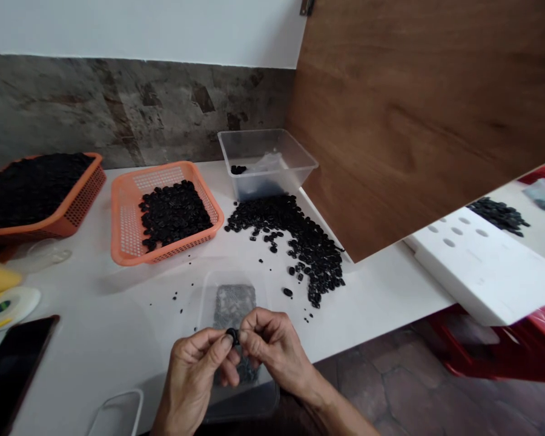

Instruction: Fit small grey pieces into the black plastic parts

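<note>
Between the fingertips of my left hand is a small round black piece, pinched by thumb and forefinger. My right hand is closed in a pinch at the piece's right side; whether it grips the piece or something tiny on it is hidden. Both hands are over a clear plastic container with small greyish bits inside. Beyond them, a heap of black pieces spreads on the white table. One loose black piece lies near the heap's front.
An orange basket holds black pieces; a fuller one stands far left. A clear bin is at the back. A phone and tape roll lie left. A wooden panel and white box are right.
</note>
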A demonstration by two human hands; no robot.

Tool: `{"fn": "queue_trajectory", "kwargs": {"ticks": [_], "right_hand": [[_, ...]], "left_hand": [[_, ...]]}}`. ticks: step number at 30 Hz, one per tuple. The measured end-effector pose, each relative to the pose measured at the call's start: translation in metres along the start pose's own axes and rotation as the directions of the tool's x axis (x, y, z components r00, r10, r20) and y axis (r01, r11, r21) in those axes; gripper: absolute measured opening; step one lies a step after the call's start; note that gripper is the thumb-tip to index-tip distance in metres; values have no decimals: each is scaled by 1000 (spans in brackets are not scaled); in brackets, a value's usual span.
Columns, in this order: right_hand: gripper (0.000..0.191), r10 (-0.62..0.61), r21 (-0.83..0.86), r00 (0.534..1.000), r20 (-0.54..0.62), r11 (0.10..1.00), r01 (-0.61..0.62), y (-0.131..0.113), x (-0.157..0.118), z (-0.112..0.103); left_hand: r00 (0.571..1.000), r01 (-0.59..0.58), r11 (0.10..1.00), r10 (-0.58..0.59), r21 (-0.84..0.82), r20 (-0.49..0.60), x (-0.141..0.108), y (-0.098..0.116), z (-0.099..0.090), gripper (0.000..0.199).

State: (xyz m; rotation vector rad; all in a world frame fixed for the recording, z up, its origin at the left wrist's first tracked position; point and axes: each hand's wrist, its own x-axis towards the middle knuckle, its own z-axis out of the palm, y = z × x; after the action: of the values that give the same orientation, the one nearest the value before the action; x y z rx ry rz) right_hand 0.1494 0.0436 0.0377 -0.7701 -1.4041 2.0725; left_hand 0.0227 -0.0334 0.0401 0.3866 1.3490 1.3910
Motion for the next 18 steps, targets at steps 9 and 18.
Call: {"fn": "queue_trajectory", "kwargs": {"ticks": [9, 18], "right_hand": [[48, -83, 241, 997, 3, 967, 79, 12, 6, -8], [68, 21, 455, 990, 140, 887, -84, 14, 6, -3]], "left_hand": [[995, 77, 990, -69, -119, 70, 0, -2, -3, 28], [963, 113, 986, -79, -125, 256, -9, -1, -3, 29]]}}
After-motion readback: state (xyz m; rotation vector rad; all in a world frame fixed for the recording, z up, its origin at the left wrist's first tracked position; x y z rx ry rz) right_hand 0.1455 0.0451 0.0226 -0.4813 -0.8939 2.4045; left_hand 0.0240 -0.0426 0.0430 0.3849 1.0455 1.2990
